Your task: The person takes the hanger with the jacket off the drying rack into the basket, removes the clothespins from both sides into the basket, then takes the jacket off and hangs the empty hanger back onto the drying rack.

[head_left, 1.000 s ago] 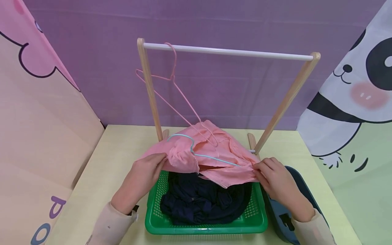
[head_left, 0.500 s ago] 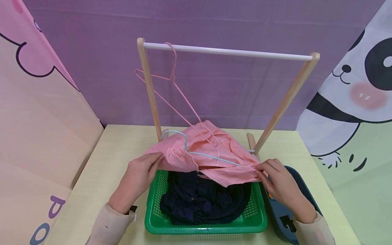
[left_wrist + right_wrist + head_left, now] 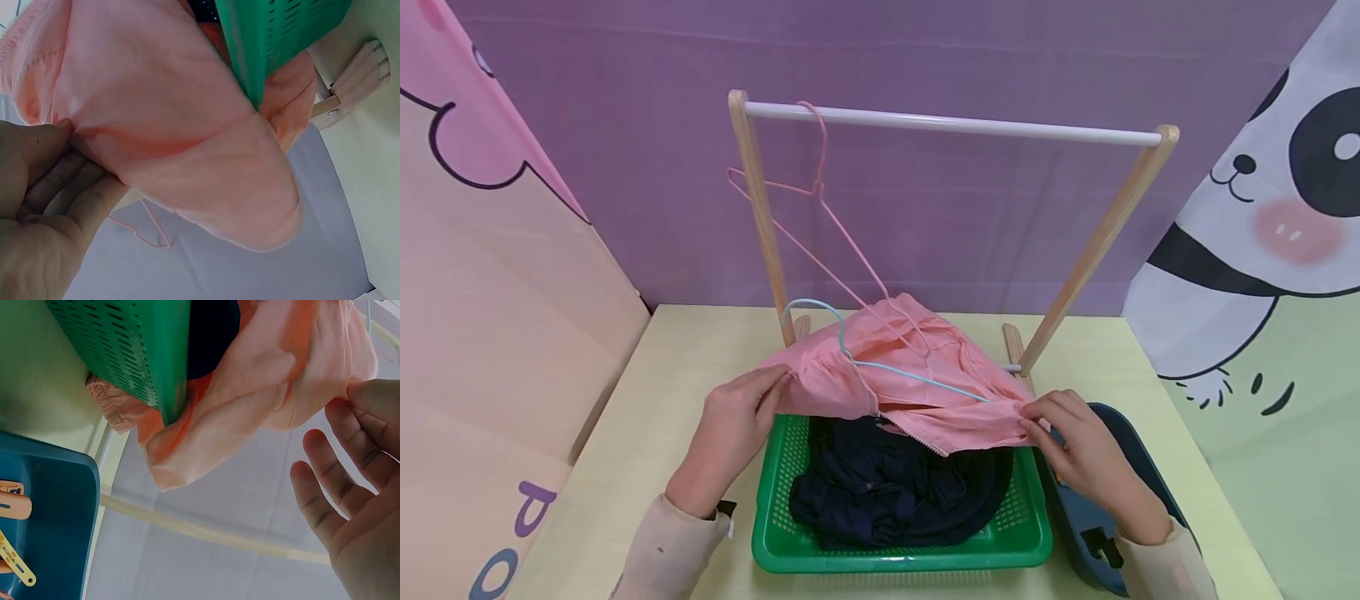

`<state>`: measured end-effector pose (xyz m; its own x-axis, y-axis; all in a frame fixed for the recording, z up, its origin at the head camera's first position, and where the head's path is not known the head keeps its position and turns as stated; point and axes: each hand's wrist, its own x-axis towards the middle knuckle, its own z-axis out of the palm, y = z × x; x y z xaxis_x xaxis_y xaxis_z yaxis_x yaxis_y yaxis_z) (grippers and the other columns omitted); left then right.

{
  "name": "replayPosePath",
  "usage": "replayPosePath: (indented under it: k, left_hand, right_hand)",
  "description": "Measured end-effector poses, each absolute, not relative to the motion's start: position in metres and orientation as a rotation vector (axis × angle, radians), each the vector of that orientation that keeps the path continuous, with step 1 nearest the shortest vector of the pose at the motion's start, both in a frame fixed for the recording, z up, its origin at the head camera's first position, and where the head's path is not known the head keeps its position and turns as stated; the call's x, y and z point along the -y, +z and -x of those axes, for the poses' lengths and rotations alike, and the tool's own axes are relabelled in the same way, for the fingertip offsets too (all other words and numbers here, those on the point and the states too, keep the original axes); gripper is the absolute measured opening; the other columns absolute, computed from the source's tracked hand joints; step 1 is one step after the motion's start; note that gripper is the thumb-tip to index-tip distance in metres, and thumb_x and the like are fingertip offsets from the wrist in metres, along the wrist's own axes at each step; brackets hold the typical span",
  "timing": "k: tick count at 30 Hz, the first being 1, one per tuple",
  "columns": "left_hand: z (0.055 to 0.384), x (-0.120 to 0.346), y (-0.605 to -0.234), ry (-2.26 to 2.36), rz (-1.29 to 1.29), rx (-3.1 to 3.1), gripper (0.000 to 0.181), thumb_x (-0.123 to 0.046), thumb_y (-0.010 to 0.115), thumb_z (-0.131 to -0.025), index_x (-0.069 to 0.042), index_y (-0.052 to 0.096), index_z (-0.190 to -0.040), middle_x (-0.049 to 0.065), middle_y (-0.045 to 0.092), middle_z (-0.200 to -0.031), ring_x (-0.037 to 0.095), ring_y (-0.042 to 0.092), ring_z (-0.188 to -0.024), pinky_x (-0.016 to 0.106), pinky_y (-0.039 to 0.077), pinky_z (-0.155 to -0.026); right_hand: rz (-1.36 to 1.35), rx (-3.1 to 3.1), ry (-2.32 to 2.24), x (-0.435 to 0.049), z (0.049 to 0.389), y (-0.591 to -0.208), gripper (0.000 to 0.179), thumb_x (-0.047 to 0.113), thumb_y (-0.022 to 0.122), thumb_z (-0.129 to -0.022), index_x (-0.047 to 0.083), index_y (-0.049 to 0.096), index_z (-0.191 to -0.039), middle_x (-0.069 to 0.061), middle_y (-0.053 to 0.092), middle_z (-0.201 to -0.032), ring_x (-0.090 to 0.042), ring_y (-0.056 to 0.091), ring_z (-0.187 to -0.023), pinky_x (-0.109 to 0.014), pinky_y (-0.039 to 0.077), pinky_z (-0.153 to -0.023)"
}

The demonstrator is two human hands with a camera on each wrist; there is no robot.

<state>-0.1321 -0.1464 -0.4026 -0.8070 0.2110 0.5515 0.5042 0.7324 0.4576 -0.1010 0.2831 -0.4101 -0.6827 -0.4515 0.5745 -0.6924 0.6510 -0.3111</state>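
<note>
A pink zip jacket [image 3: 955,408] spreads over the back of the green basket [image 3: 902,560], its zipper edge toward me. My left hand [image 3: 730,429] pinches the jacket's left shoulder between thumb and fingers. On the other side my right hand [image 3: 1082,446] pinches its right shoulder with thumb and forefinger; the right wrist view has the other fingers [image 3: 325,487] spread apart. A light blue hanger [image 3: 917,379] sits in the jacket, hook rising at the left, both arm ends hidden by cloth. Dark navy clothing [image 3: 902,492] fills the basket.
Behind stands a wooden rack with a white rail [image 3: 955,123]. A pink hanger [image 3: 850,242] hooks on the rail's left part and slants down over the jacket. Right of the basket is a dark blue bin [image 3: 1097,533] holding small orange and yellow items.
The blue hanger's hook has risen and shifted left. My left hand has drawn slightly left and up with the jacket's shoulder; the right hand keeps its pinch nearly in place.
</note>
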Motion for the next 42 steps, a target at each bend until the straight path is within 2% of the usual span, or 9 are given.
replayPosePath:
  k: [4,10,17,21,25,27,30,34,42]
  left_hand:
    - [0.134,0.145,-0.404,-0.847,0.522,2.454,0.025,0.001,0.074,-0.088,0.003,0.074,-0.114,0.018,0.072,-0.107,0.035,0.070,-0.098,0.049,0.056,-0.082]
    - [0.135,0.142,-0.405,-0.844,0.517,2.417,0.027,0.001,0.075,-0.088,0.004,0.073,-0.114,0.019,0.073,-0.106,0.035,0.071,-0.097,0.049,0.056,-0.080]
    - [0.134,0.141,-0.402,-0.855,0.494,2.403,0.026,0.001,0.074,-0.088,0.004,0.073,-0.115,0.019,0.073,-0.105,0.035,0.071,-0.095,0.048,0.057,-0.077]
    - [0.133,0.141,-0.401,-0.865,0.485,2.402,0.026,0.001,0.074,-0.088,0.004,0.073,-0.114,0.019,0.073,-0.104,0.035,0.071,-0.094,0.049,0.057,-0.076]
    - [0.132,0.142,-0.400,-0.876,0.472,2.431,0.025,0.000,0.074,-0.089,0.004,0.073,-0.114,0.019,0.073,-0.104,0.035,0.071,-0.094,0.049,0.057,-0.077]
    - [0.131,0.142,-0.400,-0.888,0.468,2.461,0.025,0.000,0.073,-0.090,0.004,0.073,-0.114,0.020,0.073,-0.105,0.035,0.071,-0.095,0.048,0.057,-0.077]
    - [0.130,0.144,-0.398,-0.906,0.469,2.514,0.025,-0.002,0.073,-0.091,0.004,0.072,-0.115,0.019,0.072,-0.107,0.034,0.071,-0.097,0.048,0.057,-0.079]
    - [0.127,0.145,-0.395,-0.900,0.490,2.565,0.028,-0.005,0.072,-0.093,0.002,0.071,-0.119,0.017,0.072,-0.111,0.034,0.070,-0.101,0.047,0.056,-0.082]
    - [0.124,0.145,-0.391,-0.786,0.599,2.537,0.032,-0.004,0.074,-0.090,0.001,0.071,-0.121,0.017,0.071,-0.113,0.033,0.069,-0.104,0.046,0.056,-0.083]
  right_hand:
    - [-0.900,2.438,0.734,-0.283,0.101,-0.410,0.004,0.015,0.067,-0.097,0.012,0.070,-0.099,0.006,0.064,-0.095,-0.013,0.052,-0.088,-0.022,0.042,-0.073]
    - [-0.922,2.441,0.762,-0.280,0.101,-0.413,0.004,0.013,0.069,-0.095,0.013,0.070,-0.100,0.007,0.065,-0.096,-0.013,0.053,-0.089,-0.022,0.043,-0.075]
    - [-0.842,2.372,0.833,-0.275,0.100,-0.418,0.019,0.000,0.075,-0.082,0.011,0.073,-0.097,0.003,0.067,-0.096,-0.015,0.056,-0.088,-0.021,0.046,-0.073]
    - [-0.785,2.263,0.882,-0.270,0.101,-0.424,0.007,0.014,0.072,-0.092,0.008,0.074,-0.094,-0.001,0.068,-0.092,-0.017,0.055,-0.083,-0.019,0.045,-0.066]
    - [-0.734,2.135,0.922,-0.261,0.103,-0.424,0.021,0.023,0.066,-0.097,0.005,0.073,-0.090,-0.006,0.065,-0.087,-0.019,0.053,-0.073,-0.015,0.043,-0.059]
    - [-0.690,2.101,0.965,-0.256,0.101,-0.419,0.018,0.016,0.067,-0.095,0.001,0.072,-0.087,-0.008,0.063,-0.084,-0.018,0.052,-0.070,-0.014,0.043,-0.059]
    - [-0.613,2.079,1.059,-0.245,0.095,-0.405,0.003,-0.006,0.068,-0.085,-0.004,0.069,-0.083,-0.012,0.062,-0.080,-0.015,0.052,-0.069,-0.016,0.044,-0.061]
    - [-0.541,2.098,1.158,-0.235,0.087,-0.389,0.021,-0.024,0.066,-0.074,-0.005,0.068,-0.084,-0.012,0.062,-0.080,-0.010,0.052,-0.071,-0.017,0.045,-0.062]
    - [-0.520,2.254,1.090,-0.253,0.093,-0.408,0.030,-0.024,0.072,-0.072,0.000,0.071,-0.090,-0.008,0.064,-0.085,-0.008,0.053,-0.074,-0.014,0.047,-0.065]
